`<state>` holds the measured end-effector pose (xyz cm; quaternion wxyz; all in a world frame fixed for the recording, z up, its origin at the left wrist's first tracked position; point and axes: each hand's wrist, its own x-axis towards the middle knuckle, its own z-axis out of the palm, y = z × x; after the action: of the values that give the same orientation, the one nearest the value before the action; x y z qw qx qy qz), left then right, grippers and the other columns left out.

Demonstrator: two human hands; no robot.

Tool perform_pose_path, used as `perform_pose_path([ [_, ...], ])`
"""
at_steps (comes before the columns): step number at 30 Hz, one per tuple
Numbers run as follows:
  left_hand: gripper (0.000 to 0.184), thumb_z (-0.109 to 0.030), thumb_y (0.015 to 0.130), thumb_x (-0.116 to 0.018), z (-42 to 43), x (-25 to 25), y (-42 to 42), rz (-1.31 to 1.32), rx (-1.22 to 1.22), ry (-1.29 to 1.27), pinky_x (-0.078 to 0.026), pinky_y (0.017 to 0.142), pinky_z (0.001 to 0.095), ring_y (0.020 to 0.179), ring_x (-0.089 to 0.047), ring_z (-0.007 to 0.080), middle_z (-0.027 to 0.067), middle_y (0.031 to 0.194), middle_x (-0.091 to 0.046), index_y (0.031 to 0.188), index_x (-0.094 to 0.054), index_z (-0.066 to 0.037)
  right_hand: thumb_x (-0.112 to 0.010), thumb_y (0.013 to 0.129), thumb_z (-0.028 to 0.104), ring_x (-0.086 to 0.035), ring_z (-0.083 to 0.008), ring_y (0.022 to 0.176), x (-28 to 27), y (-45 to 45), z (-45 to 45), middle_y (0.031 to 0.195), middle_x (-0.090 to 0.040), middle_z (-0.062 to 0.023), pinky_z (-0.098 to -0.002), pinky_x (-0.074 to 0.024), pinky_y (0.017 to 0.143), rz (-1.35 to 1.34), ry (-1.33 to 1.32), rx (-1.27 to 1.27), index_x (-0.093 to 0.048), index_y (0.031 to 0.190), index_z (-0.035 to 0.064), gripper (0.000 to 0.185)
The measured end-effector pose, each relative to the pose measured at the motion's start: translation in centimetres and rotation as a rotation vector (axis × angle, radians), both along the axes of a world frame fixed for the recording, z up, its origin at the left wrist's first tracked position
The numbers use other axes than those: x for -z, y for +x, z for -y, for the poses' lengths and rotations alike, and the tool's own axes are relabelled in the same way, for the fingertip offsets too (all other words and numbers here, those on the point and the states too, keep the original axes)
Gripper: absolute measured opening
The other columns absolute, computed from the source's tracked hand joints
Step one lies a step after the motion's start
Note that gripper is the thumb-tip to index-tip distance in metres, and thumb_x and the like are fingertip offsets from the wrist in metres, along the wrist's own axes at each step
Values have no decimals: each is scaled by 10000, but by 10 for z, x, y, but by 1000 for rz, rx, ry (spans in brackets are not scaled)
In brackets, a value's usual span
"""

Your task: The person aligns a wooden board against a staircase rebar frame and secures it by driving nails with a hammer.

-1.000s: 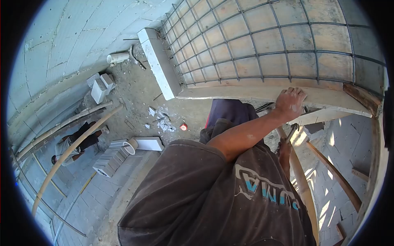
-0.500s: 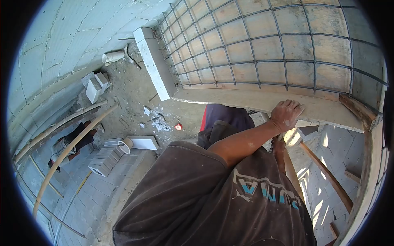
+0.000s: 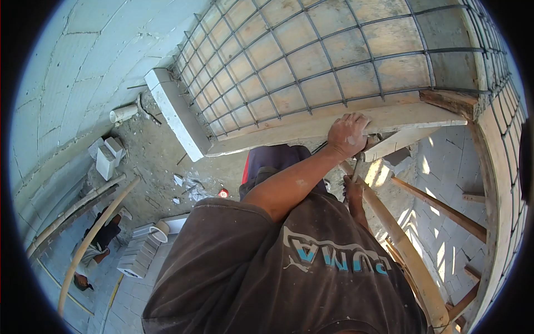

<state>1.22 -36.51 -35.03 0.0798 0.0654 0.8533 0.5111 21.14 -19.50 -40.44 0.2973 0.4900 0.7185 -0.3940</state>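
My left hand [image 3: 349, 135] lies over the upper edge of a long wooden board [image 3: 278, 129], fingers bent around it. The board runs along the bottom of a plywood panel [image 3: 311, 69] that has a grid of steel rebar [image 3: 334, 69] over it. Below the board, my right hand [image 3: 353, 190] is closed around a hand tool [image 3: 360, 158] with a narrow metal end. The tool points up toward the board's underside, and its exact kind is not clear. A short board piece [image 3: 395, 143] sits under the long board, close to my left hand.
Wooden poles [image 3: 403, 247] slant below on the right. A pale block [image 3: 175, 114] stands at the panel's left end. Stacked blocks [image 3: 136, 259], a red-and-white round item [image 3: 223, 193] and rubble [image 3: 196, 190] are on the floor. Another person [image 3: 99, 242] is at lower left, behind bamboo poles [image 3: 94, 239].
The view has turned, so the panel and board appear farther left. My left hand stays on the board's edge. My right hand and its tool show more clearly beneath it.
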Motion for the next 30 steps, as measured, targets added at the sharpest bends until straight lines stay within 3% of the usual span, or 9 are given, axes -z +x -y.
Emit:
perform_pose_path([
  [6,431,-243,791,-706,-3,-12,-8,51,26,13,-479,929,445,1084,-592,355,144,1146,-634,1182,-618,-85,-692,844,254,-584,-155,554,-3,36,20,699,-597,-68,-323,-480,466,-84,-8,79,-605,978,4,297],
  [8,522,-287,804,-722,-3,-13,-16,90,148,34,-456,967,444,1139,-566,366,177,1199,-613,1254,-580,-63,-716,806,314,-674,-348,812,53,86,17,866,-663,-188,-454,-529,725,-104,125,79,-615,1032,7,395],
  [9,557,-289,803,-727,-4,-14,-19,85,165,18,-447,981,439,1155,-556,370,199,1214,-599,1274,-560,-43,-727,812,200,-602,-180,601,59,94,20,756,-608,-94,-354,-506,521,-114,122,72,-576,988,0,306],
  [11,608,-304,804,-732,-21,-27,-28,67,202,17,-435,998,435,1175,-540,377,229,1232,-579,1300,-534,-14,-729,801,189,-643,-207,684,49,99,32,816,-632,-145,-367,-521,582,-35,84,184,-582,1012,6,315],
  [14,647,-338,807,-733,-41,-71,-47,1,255,45,-432,1001,440,1177,-535,383,246,1236,-568,1311,-517,5,-719,800,204,-665,-236,762,62,129,51,858,-654,-179,-381,-527,632,-127,306,108,-611,970,5,283],
  [17,645,-360,810,-730,-80,-110,-75,-135,301,-6,-449,974,452,1142,-560,392,247,1212,-582,1295,-519,9,-707,805,238,-667,-264,817,9,111,55,895,-664,-201,-385,-523,660,-109,97,268,-636,920,-7,280],
  [21,564,-353,816,-719,-139,-141,-120,-223,368,-150,-479,914,467,1043,-608,416,258,1090,-635,1204,-537,13,-689,816,264,-628,-218,691,55,135,58,802,-652,-126,-369,-507,608,-306,-36,345,-647,867,-3,275],
  [24,509,-336,829,-705,-170,-137,-137,-266,290,-305,-490,871,481,970,-628,436,265,1004,-655,1138,-528,27,-672,822,253,-552,-143,583,-2,91,46,694,-590,-38,-329,-452,506,-337,-131,723,-639,852,23,234],
  [30,521,-326,847,-692,-174,-109,-143,-407,233,-363,-496,813,505,910,-637,461,278,977,-654,1145,-490,50,-658,846,234,-494,-104,515,-39,15,10,660,-538,-15,-302,-407,451,-650,-259,871,-605,933,17,239],
])
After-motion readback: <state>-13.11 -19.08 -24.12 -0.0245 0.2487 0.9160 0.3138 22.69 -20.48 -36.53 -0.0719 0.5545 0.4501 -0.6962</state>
